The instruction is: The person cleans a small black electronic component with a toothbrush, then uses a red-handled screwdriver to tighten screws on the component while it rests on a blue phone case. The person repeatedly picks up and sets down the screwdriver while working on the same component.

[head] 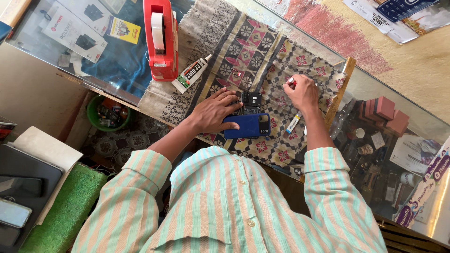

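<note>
head view: the left hand (213, 112) lies flat, fingers spread, on the blue phone (247, 125), pinning it to the patterned cloth (262, 56) so it cannot slide. the right hand (301, 92) pinches a small red-tipped tool (291, 81), just beyond the phone. a glue tube (191, 73) lies near.

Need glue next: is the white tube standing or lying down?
Lying down: the white glue tube rests flat on the patterned cloth, beside the red tape dispenser.

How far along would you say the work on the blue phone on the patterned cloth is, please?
Done: the blue phone lies face down, its camera end looking opened. In hand: the left hand steadies it; the right hand grips a small red-tipped tool. Left: the white glue tube lies untouched.
</note>
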